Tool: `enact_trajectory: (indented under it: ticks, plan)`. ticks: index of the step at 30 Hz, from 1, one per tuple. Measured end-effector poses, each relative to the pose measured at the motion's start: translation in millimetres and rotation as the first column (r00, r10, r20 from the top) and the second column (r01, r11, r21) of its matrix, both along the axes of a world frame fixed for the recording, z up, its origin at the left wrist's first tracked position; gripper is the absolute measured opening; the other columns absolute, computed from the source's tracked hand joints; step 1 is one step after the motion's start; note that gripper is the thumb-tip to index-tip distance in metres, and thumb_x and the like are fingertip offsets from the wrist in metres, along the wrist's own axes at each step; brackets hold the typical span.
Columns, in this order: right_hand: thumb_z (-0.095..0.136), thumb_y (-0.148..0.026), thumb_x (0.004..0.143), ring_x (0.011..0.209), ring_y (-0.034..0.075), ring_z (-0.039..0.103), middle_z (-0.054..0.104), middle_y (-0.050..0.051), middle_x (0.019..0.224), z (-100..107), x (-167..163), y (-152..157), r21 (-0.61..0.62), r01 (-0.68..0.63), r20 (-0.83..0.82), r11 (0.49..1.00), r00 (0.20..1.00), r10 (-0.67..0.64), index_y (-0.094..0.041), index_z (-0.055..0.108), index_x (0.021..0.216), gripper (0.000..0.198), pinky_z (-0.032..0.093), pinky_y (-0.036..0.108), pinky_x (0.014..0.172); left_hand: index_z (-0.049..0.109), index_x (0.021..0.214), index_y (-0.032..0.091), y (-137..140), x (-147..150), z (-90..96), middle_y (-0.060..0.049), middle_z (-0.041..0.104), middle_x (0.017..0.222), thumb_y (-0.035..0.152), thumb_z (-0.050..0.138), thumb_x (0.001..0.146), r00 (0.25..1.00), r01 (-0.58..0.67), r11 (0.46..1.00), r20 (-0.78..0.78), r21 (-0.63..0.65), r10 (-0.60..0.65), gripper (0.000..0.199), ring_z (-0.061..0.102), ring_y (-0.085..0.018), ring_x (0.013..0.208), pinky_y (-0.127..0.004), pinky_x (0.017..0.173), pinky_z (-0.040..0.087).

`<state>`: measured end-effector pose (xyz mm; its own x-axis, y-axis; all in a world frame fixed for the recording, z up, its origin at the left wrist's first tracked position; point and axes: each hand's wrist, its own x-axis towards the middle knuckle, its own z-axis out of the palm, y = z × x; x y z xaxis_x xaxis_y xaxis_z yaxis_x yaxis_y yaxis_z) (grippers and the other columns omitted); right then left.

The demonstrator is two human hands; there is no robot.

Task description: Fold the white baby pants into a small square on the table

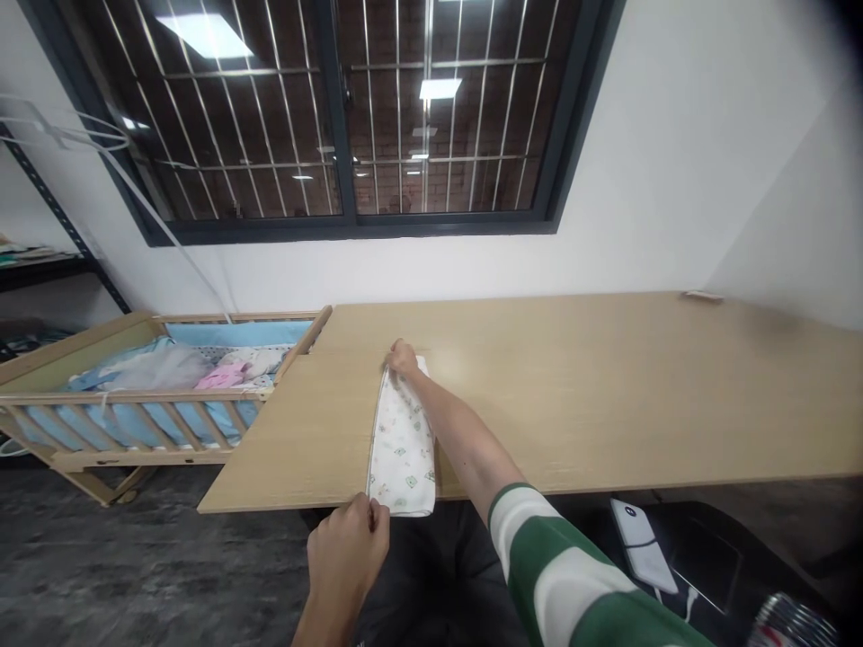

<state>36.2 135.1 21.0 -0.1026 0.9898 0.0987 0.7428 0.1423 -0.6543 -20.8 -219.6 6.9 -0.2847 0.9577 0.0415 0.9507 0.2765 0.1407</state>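
Observation:
A white cloth (403,445) with a small printed pattern lies folded into a long strip on the wooden table (573,386). Its near end hangs slightly past the table's front edge. My left hand (351,544) is closed on the near left corner of the cloth, just off the edge. Farther up, my right hand (403,358) pinches the far end, and its fingertips are partly hidden. My right forearm crosses beside the cloth's right side.
A wooden crib (168,395) with blue lining and bedding stands left of the table. At the lower right, a phone (640,544) with a cable rests on a dark surface near a clear container (788,622). A barred window (351,117) is above.

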Motion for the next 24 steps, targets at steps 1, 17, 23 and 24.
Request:
enact_trajectory:
  ticks: [1,17,23,24]
  plan:
    - [0.066,-0.013,0.077,0.095,0.024,0.065,0.067,0.010,0.102,0.8,1.1,-2.7,0.007,-0.013,-0.007,1.000,1.000,0.013,-0.019,0.055,0.102,0.029,0.048,0.028,0.072,0.064,0.074,0.024,-0.5,0.3,0.1,-0.007,0.076,0.079,0.032,0.043,0.097,1.000,-0.005,1.000,-0.004,-0.007,0.005,0.033,0.073,-0.027,0.072,-0.029,0.057,0.035]
    - [0.046,-0.054,0.102,0.152,0.027,0.029,0.034,0.011,0.163,36.7,61.9,-177.0,0.116,-0.914,0.243,0.390,0.407,0.881,-0.022,0.040,0.155,0.062,0.023,0.042,0.124,0.052,0.139,0.006,-7.8,40.8,-46.7,-0.022,0.057,0.142,0.037,0.049,0.099,0.914,0.405,0.710,-0.286,0.576,-0.289,0.051,0.051,-0.036,0.134,-0.047,0.105,0.047]
    - [0.037,-0.047,0.107,0.155,0.021,0.018,0.024,0.009,0.167,3.5,82.7,-223.5,-0.023,-0.979,0.262,0.203,0.190,0.946,-0.020,0.034,0.159,0.059,0.013,0.036,0.126,0.067,0.121,0.007,-10.2,44.6,-75.3,-0.025,0.068,0.119,0.034,0.053,0.095,0.895,0.422,0.756,-0.364,0.501,-0.259,0.041,0.063,-0.040,0.116,-0.056,0.102,0.048]
    - [0.036,-0.047,0.108,0.156,0.020,0.017,0.024,0.008,0.167,-1.2,83.0,-218.7,-0.031,-0.975,0.261,0.219,0.204,0.943,-0.020,0.033,0.160,0.059,0.012,0.036,0.126,0.065,0.125,0.007,-10.5,44.2,-76.8,-0.025,0.066,0.123,0.033,0.053,0.095,0.896,0.419,0.758,-0.364,0.499,-0.256,0.042,0.060,-0.041,0.121,-0.056,0.103,0.048]
